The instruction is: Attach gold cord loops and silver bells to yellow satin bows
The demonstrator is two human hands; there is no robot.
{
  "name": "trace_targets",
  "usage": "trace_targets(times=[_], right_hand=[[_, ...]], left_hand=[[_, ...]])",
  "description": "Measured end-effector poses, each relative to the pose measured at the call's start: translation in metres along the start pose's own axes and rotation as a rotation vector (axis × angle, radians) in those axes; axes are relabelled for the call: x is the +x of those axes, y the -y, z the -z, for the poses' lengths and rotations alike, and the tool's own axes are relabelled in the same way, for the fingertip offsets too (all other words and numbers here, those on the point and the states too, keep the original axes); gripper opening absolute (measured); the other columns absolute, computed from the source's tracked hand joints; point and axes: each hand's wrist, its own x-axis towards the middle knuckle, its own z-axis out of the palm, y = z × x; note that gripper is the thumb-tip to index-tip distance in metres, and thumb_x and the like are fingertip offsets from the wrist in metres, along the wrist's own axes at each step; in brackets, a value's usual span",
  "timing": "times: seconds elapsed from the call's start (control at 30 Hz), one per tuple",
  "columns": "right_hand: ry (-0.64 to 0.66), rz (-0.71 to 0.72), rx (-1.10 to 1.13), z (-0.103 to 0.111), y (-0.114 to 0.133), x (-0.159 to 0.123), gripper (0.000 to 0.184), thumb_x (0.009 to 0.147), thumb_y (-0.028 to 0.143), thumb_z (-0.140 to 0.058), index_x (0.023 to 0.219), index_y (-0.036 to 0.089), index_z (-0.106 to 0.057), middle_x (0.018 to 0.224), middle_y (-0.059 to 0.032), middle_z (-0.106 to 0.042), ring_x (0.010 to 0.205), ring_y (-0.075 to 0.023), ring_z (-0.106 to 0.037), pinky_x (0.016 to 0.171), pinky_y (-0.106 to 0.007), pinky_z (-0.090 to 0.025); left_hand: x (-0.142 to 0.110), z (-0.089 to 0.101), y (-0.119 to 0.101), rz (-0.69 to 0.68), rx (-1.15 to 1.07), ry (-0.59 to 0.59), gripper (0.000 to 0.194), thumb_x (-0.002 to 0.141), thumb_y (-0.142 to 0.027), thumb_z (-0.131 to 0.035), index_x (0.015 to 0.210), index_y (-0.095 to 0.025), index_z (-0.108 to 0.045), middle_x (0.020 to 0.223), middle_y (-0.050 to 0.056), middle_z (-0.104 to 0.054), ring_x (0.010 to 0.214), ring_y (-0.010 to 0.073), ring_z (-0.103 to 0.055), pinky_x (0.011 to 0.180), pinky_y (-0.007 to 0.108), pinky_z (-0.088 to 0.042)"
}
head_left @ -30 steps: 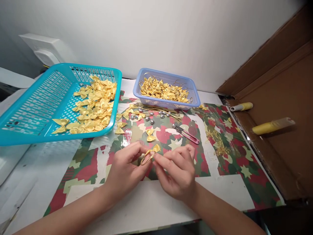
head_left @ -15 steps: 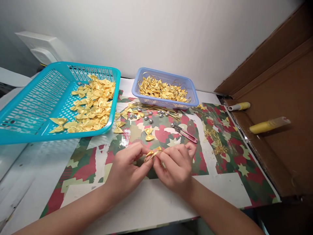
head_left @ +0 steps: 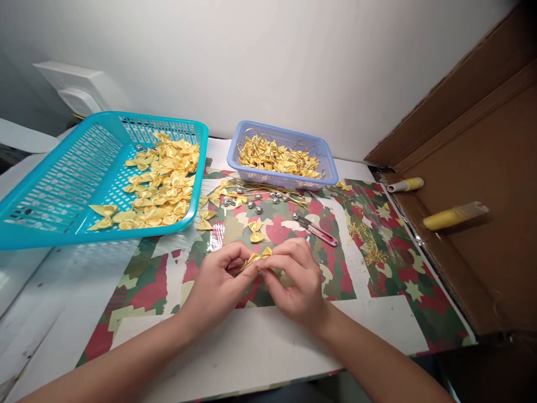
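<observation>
The left hand (head_left: 220,285) and right hand (head_left: 297,282) meet at their fingertips, both pinching a yellow bow (head_left: 265,253) with gold wire (head_left: 249,262) at it; how the wire joins the bow is hidden by the fingers. Just beyond the fingers, a loose bow (head_left: 256,232) lies on the patterned sheet (head_left: 342,280), with pink-handled snips (head_left: 322,234) beyond the right fingers. Farther out are silver bells (head_left: 251,205), then gold stems (head_left: 272,187). Beyond them stands a blue basket (head_left: 277,177) of wired bows; a turquoise basket (head_left: 98,182) of bows sits beyond and left of the left fingers.
</observation>
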Motion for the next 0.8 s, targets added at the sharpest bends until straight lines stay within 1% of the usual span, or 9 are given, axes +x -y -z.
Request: trace_targets(times=[0.17,0.27,0.37,0.43,0.5,0.57,0.67,0.73,0.8], right_hand=[[-0.033,-0.178,0.249,0.007,-0.008,0.001,0.013,0.089,0.018,-0.057,0.082,0.024,-0.065,0.077,-0.0015,-0.060,0.077,-0.0166,-0.058,0.071,-0.034,-0.048],[-0.053,-0.247,0.387,0.014,-0.014,0.002,0.010,0.089,0.023,-0.059,0.081,0.025,-0.064,0.080,-0.0018,-0.060,0.087,-0.0186,-0.061,0.081,-0.038,-0.051],[-0.036,-0.283,0.518,0.021,-0.016,0.005,0.010,0.090,0.024,-0.059,0.082,0.026,-0.063,0.084,-0.0015,-0.064,0.097,-0.0197,-0.064,0.090,-0.042,-0.051],[-0.031,-0.321,0.590,0.026,-0.015,0.006,0.009,0.091,0.024,-0.058,0.084,0.026,-0.063,0.089,-0.0010,-0.068,0.097,-0.0193,-0.066,0.088,-0.042,-0.054],[-0.030,-0.357,0.620,0.030,-0.012,0.006,0.007,0.092,0.025,-0.057,0.086,0.026,-0.061,0.091,-0.0005,-0.072,0.091,-0.0182,-0.069,0.081,-0.039,-0.056],[-0.012,-0.376,0.614,0.032,-0.010,0.005,0.007,0.093,0.025,-0.056,0.087,0.026,-0.059,0.091,-0.0003,-0.074,0.086,-0.0174,-0.071,0.074,-0.035,-0.057],[0.018,-0.358,0.584,0.034,-0.009,0.004,0.008,0.095,0.025,-0.053,0.089,0.026,-0.057,0.089,0.0002,-0.075,0.082,-0.0163,-0.071,0.067,-0.032,-0.056],[0.021,-0.343,0.569,0.033,-0.010,0.003,0.009,0.096,0.024,-0.051,0.089,0.026,-0.057,0.088,0.0006,-0.074,0.081,-0.0153,-0.070,0.065,-0.030,-0.055],[0.012,-0.346,0.560,0.033,-0.010,0.003,0.007,0.095,0.023,-0.052,0.090,0.026,-0.057,0.086,0.0007,-0.074,0.081,-0.0152,-0.069,0.068,-0.031,-0.055]], left_hand=[[0.003,0.002,-0.002,0.080,-0.080,0.018,0.030,0.076,-0.041,-0.062,0.061,-0.018,-0.050,0.052,-0.007,-0.033,0.048,0.0075,-0.028,0.045,0.019,-0.023],[0.005,0.003,-0.001,0.152,-0.107,-0.021,0.033,0.073,-0.043,-0.065,0.060,-0.018,-0.047,0.053,-0.008,-0.029,0.049,0.0072,-0.025,0.044,0.019,-0.019],[0.006,0.005,0.000,0.211,-0.143,-0.040,0.035,0.071,-0.043,-0.067,0.060,-0.019,-0.045,0.054,-0.008,-0.026,0.049,0.0071,-0.021,0.045,0.019,-0.015],[0.006,0.005,0.001,0.223,-0.161,-0.029,0.035,0.071,-0.042,-0.067,0.060,-0.019,-0.044,0.054,-0.008,-0.025,0.050,0.0071,-0.020,0.045,0.019,-0.014],[0.006,0.006,0.001,0.228,-0.176,-0.015,0.034,0.072,-0.042,-0.067,0.061,-0.019,-0.043,0.055,-0.008,-0.026,0.050,0.0071,-0.020,0.045,0.020,-0.014],[0.007,0.007,0.002,0.231,-0.190,-0.005,0.035,0.072,-0.042,-0.066,0.061,-0.019,-0.042,0.055,-0.008,-0.027,0.050,0.0072,-0.021,0.045,0.020,-0.015],[0.009,0.008,0.002,0.223,-0.190,-0.001,0.033,0.074,-0.042,-0.064,0.061,-0.019,-0.045,0.056,-0.007,-0.030,0.049,0.0076,-0.024,0.045,0.021,-0.018],[0.010,0.008,0.001,0.190,-0.162,-0.022,0.031,0.074,-0.040,-0.064,0.059,-0.018,-0.048,0.061,-0.005,-0.036,0.052,0.0083,-0.029,0.047,0.021,-0.023],[0.011,0.008,0.001,0.147,-0.139,-0.061,0.029,0.072,-0.037,-0.065,0.056,-0.017,-0.050,0.075,-0.001,-0.045,0.059,0.0096,-0.038,0.050,0.021,-0.028]])
